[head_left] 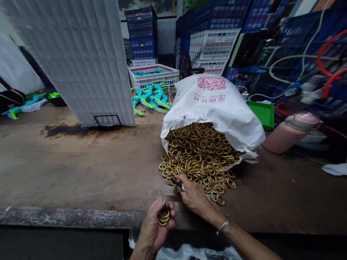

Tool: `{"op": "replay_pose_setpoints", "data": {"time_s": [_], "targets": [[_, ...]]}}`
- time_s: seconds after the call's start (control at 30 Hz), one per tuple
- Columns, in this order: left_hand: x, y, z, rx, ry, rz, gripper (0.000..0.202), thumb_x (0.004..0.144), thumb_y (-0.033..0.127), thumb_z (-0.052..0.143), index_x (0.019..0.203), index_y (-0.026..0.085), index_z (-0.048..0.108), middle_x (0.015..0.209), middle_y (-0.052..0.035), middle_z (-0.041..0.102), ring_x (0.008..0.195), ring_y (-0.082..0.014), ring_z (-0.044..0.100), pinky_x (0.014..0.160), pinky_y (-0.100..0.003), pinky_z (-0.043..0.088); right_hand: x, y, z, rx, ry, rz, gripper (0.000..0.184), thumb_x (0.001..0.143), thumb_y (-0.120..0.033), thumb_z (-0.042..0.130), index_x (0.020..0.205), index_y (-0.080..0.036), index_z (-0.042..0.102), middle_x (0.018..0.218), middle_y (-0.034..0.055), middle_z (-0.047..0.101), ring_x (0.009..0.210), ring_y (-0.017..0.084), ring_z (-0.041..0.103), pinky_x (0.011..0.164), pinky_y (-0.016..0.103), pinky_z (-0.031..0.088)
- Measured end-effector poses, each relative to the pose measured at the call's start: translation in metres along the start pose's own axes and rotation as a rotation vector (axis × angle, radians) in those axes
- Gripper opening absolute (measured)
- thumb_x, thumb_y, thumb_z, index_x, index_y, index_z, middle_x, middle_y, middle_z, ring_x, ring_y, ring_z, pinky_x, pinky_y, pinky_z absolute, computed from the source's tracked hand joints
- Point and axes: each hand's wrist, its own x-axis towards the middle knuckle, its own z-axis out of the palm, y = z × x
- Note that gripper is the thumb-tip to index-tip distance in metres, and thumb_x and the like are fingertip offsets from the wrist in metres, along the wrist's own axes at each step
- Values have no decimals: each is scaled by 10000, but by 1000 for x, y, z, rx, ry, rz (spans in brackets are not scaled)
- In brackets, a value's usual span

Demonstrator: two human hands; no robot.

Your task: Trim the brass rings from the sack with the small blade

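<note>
Several gold-coloured rings lie in the curled fingers of my left hand, just over the table's front edge. My right hand grips a small dark tool, whose kind I cannot make out, at the near edge of a heap of gold rings. That heap spills onto the table from the mouth of a white sack with red print, which lies on its side. A few loose rings sit to the right of my right hand.
Left of the sack a tall white ribbed panel stands on the wooden table. Behind are turquoise and green plastic parts and a white crate. A pink bottle and green tray stand right.
</note>
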Motion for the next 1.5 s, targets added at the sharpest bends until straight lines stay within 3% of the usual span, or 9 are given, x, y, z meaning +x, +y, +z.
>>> {"op": "replay_pose_setpoints", "data": {"time_s": [0.1, 0.2, 0.33, 0.43, 0.63, 0.9, 1.0, 1.27, 1.5], "targets": [[6, -3, 4, 166, 53, 120, 243, 679, 330, 656, 748, 162, 494, 647, 15, 535, 526, -84, 500, 381, -147, 348, -4, 5, -3, 244, 19, -35, 75, 792, -191, 384, 803, -201, 457, 656, -24, 504, 588, 121, 465, 554, 217, 305], [14, -9, 7, 335, 101, 216, 330, 675, 405, 642, 865, 180, 494, 588, 46, 504, 446, -70, 445, 344, -142, 311, -9, 6, -7, 448, 31, -37, 118, 815, -271, 380, 760, -198, 455, 665, -34, 474, 601, 112, 435, 564, 213, 328], [22, -13, 14, 537, 154, 225, 349, 681, 464, 609, 855, 175, 519, 458, 92, 404, 347, -43, 309, 334, -142, 243, -13, 3, -12, 600, 20, -1, 153, 814, -317, 396, 757, -191, 461, 652, -44, 438, 594, 102, 401, 555, 207, 330], [25, -13, 21, 613, 145, 269, 269, 695, 419, 610, 739, 161, 549, 468, 76, 430, 378, -46, 334, 387, -155, 282, -15, 1, -16, 625, 9, 1, 161, 813, -326, 399, 766, -188, 467, 665, -39, 444, 603, 103, 403, 558, 209, 332], [30, -14, 24, 819, 92, 570, 122, 708, 293, 607, 708, 175, 638, 672, -10, 611, 658, -151, 530, 654, -228, 405, -13, 4, -21, 621, -44, 52, 215, 816, -365, 395, 711, -188, 456, 619, -48, 415, 582, 98, 379, 533, 204, 314], [36, -17, 18, 1085, 121, 707, 72, 728, 208, 585, 740, 214, 656, 689, -27, 632, 646, -165, 529, 670, -245, 375, -9, 6, -22, 602, -79, 121, 192, 771, -324, 427, 633, -192, 418, 557, -68, 393, 543, 87, 381, 528, 203, 308], [37, -15, 20, 1079, 95, 687, 75, 747, 225, 567, 730, 201, 636, 678, -26, 624, 650, -163, 530, 677, -245, 376, -9, 4, -25, 633, -91, 159, 197, 777, -319, 417, 627, -193, 419, 525, -71, 409, 519, 84, 395, 524, 201, 312], [38, -19, 20, 792, 21, 519, 106, 762, 286, 565, 751, 181, 571, 686, -13, 581, 648, -149, 530, 656, -235, 399, -7, 3, -29, 761, -136, 181, 233, 798, -315, 396, 608, -186, 435, 487, -69, 418, 459, 70, 368, 484, 189, 309], [38, -20, 17, 661, 129, 512, 59, 697, 223, 626, 727, 189, 589, 704, -19, 581, 679, -158, 516, 692, -240, 402, -5, 4, -28, 733, -119, 149, 230, 804, -290, 373, 608, -190, 442, 485, -61, 445, 460, 79, 390, 496, 195, 318]]}}
